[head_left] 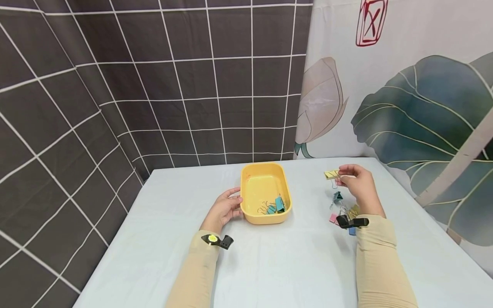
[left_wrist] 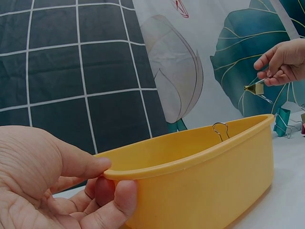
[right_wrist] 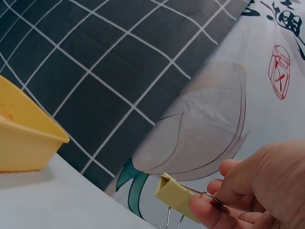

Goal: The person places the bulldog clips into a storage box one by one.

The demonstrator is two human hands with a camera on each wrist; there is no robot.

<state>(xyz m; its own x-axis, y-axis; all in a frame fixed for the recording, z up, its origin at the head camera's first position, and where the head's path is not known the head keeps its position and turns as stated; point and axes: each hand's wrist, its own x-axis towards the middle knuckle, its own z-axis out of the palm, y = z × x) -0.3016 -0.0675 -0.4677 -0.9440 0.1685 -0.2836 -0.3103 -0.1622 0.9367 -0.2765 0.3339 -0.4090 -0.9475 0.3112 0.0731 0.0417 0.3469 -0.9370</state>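
Observation:
A yellow binder clip (right_wrist: 175,196) hangs in my right hand (head_left: 357,187), which pinches one of its wire handles above the table. My left hand (head_left: 224,209) grips the rim of a yellow plastic bin (head_left: 265,219) at its left side, the thumb on the rim and the fingers against the outer wall. Inside the bin, near its front right corner, lie teal binder clips (head_left: 279,204). Below my right hand is a loose group of clips: a dark teal clip (head_left: 337,196), a pink clip (head_left: 333,218), a yellow clip (head_left: 353,211) and a blue clip (head_left: 352,231), partly hidden by the wrist.
A white-covered table (head_left: 269,265) carries everything. Behind it and to the left hangs a dark cloth with a white grid (head_left: 192,85). A white curtain with a printed flower bud (head_left: 321,102) and large leaves hangs at the back right.

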